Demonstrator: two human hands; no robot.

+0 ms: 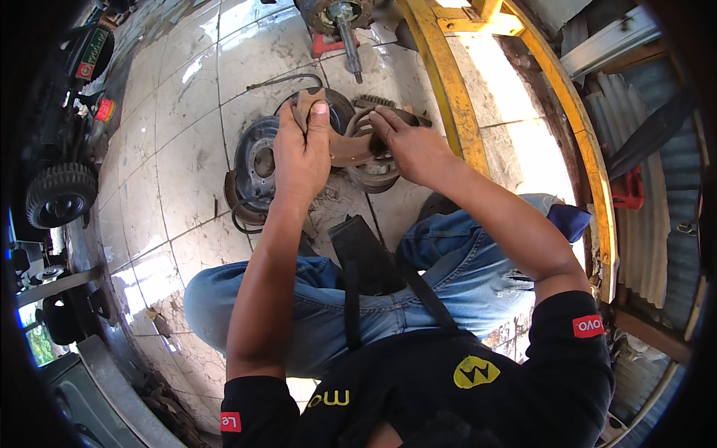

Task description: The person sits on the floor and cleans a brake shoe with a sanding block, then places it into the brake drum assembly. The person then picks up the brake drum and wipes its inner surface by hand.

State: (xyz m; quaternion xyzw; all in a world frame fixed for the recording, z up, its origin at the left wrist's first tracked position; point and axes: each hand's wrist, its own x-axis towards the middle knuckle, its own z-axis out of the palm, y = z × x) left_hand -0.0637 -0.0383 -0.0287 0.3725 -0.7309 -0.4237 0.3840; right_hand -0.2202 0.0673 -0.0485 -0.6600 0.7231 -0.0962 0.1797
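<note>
1. A brown, curved brake shoe (349, 151) spans the space between a seated worker's two hands, held over a tiled floor (179, 134) and metal parts.
2. The left hand (305, 142) grips the shoe's upper left end, thumb pressed along it and fingers wrapped behind.
3. The right hand (411, 145) bends its fingers over the other end, beside a dark patch; whether it clasps the shoe or a separate piece cannot be told.
4. Behind the left hand lies a round, dark plate (258, 185) with a central hole, a brown arc (249, 216) at its lower edge.
5. Metal rings (371, 179) sit below the shoe, near the right hand; a toothed part (373, 101) shows just above.
6. A thin, bent rod (280, 81) lies farther up, short of a shaft (349, 46) and a red stand (326, 46).
7. A yellow frame (452, 89) stands to the right, before corrugated sheeting (650, 201).
8. At far left, a black wheel (61, 196) stands in shade.
9. The worker wears jeans (314, 317) and a black shirt (411, 396).
</note>
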